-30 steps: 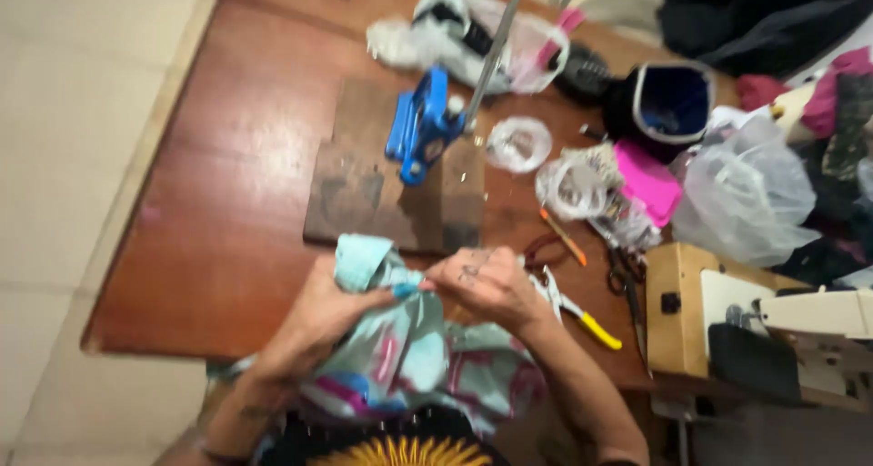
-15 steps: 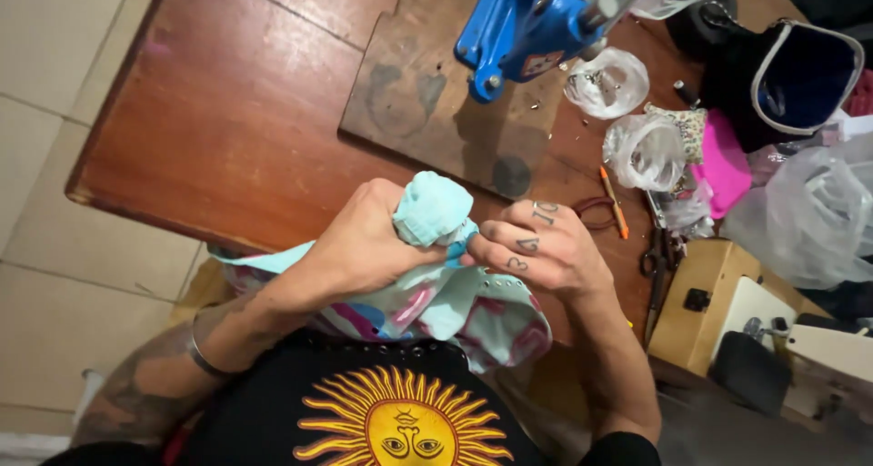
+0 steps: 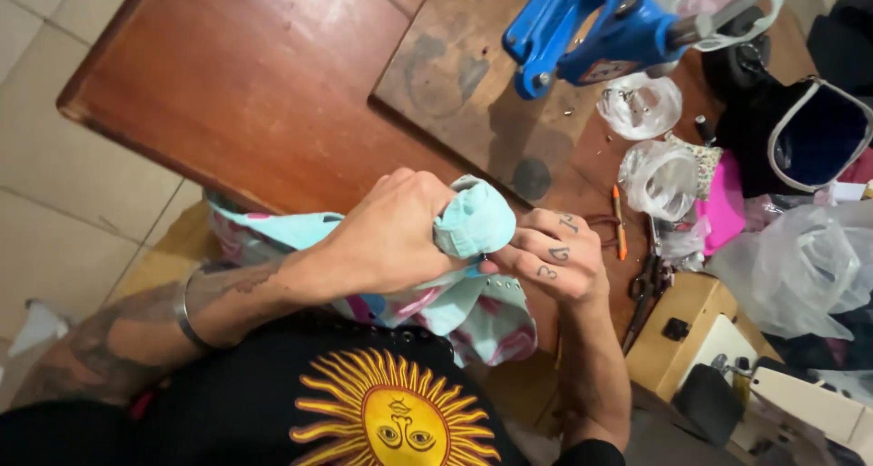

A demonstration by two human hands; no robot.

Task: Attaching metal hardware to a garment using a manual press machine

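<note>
Here, a reddish wooden table [image 3: 255,75] stands on pale floor tiles [image 3: 55,184], a blue press [image 3: 591,25] at its far side. At its near edge, the left hand [image 3: 391,234] is clenched around a bunched turquoise-and-pink cloth [image 3: 473,220], the right hand [image 3: 555,257] pinching it alongside.

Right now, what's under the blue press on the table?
The blue press stands on a worn brown board that lies on the red-brown wooden table. Small metal bits lie by its base. The board's part beneath the press body is covered.
</note>
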